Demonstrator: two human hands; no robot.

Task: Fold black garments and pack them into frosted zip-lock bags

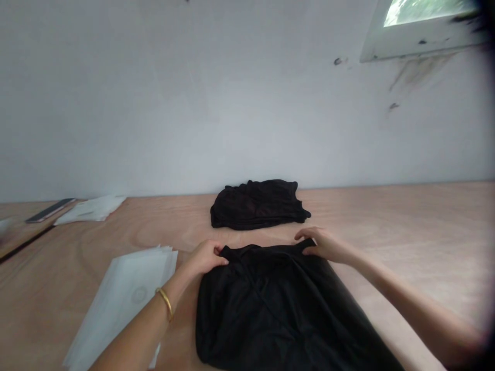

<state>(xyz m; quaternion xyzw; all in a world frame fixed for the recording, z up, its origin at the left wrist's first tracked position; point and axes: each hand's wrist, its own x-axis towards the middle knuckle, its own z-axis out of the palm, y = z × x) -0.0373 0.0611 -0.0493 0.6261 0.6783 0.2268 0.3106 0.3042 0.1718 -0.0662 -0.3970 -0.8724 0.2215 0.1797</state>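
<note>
A black garment (266,309) lies spread over the wooden table in front of me, its lower part running out of the picture. My left hand (209,256) pinches the far left corner of its top edge. At the far right corner, my right hand (319,245) has the edge between thumb and fingers. Between the two hands the top edge sags a little, and creases run diagonally down the cloth. Which kind of garment it is, I cannot tell. A gold bangle (165,304) circles my left wrist.
Behind the garment, a folded pile of black cloth (257,206) sits near the wall. Clear plastic bags (127,293) lie under my left forearm. Farther back on the left are more white bags or sheets (93,207) and a dark flat strip (50,210). The wooden table (425,221) meets a white wall (174,103).
</note>
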